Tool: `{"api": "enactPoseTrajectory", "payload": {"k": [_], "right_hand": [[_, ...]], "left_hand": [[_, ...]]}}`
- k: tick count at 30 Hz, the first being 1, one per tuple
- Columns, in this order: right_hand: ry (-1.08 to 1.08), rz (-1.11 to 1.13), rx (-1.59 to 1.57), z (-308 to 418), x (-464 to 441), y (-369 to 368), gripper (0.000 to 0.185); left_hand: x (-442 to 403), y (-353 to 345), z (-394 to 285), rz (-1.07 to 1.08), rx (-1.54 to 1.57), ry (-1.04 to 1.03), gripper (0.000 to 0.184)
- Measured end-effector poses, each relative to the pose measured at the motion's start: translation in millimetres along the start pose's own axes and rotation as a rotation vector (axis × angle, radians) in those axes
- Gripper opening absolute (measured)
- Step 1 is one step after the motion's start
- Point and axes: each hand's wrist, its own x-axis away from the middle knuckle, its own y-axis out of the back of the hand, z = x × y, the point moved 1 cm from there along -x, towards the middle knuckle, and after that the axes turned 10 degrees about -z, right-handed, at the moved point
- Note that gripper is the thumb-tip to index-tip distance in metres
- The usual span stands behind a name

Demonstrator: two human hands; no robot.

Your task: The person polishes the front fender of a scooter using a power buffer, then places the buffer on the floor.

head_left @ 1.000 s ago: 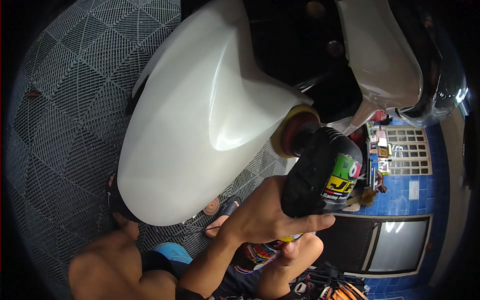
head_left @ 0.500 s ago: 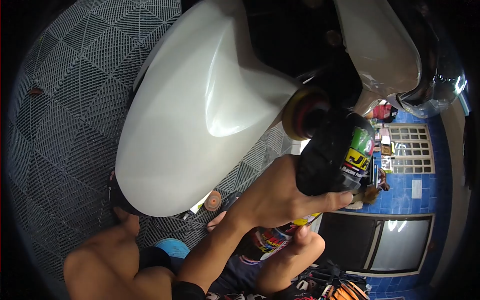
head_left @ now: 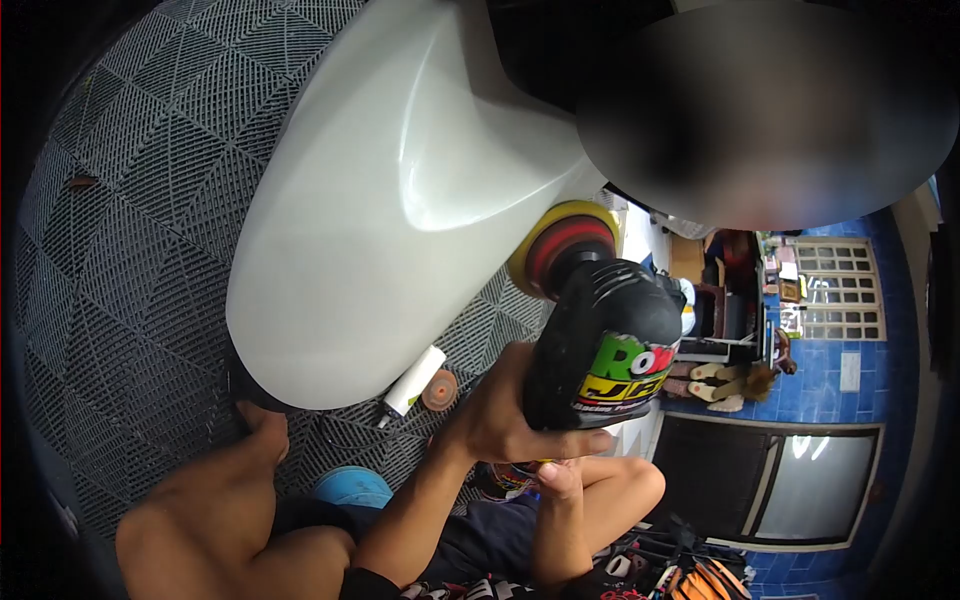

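A black power polisher with green, red and yellow stickers is held up in front of me by both hands. My left hand wraps around its body near the head, thumb stretched along the lower side. Below it, my right hand is closed around the handle, which is partly hidden. The round yellow-and-red polishing pad sits at the right edge of a glossy white vehicle panel, and looks to be against it. The exact contact is hard to make out.
A white bottle and an orange disc lie on the grey grid floor. A blue round object is between my legs. To the right are a blue tiled wall and a dark door. A blurred oval hides the upper right.
Both hands have brought the polisher left and toward me. Its pad has come out from the dark gap to the panel's edge. More of the white bottle shows.
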Motion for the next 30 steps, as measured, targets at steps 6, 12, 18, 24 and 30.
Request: {"api": "enactPoseTrajectory", "payload": {"k": [6, 12, 18, 24, 30], "right_hand": [[0.031, 0.096, 0.102, -37.7, -2.8, 27.7, 0.097], [-0.025, 0.16, -0.054, -60.1, -28.2, 12.6, 0.094], [-0.064, 0.237, -0.354, -84.6, -57.6, -15.9, 0.092], [-0.066, 0.335, -0.743, -99.9, -79.8, -52.4, 0.09], [-0.178, 0.322, -1.024, -82.2, -79.3, -78.7, 0.072]], "left_hand": [[5.9, 0.8, 9.7, -0.017, -0.152, -0.043, 0.044], [-9.1, -10.4, 6.3, -0.111, -0.702, -0.187, 0.053], [-16.8, -7.7, 19.4, -0.176, -0.954, -0.17, 0.066], [1.6, -0.5, 39.3, -0.285, -1.137, -0.081, 0.06], [-13.2, -35.6, 18.8, -0.369, -1.265, 0.139, 0.061]]}}
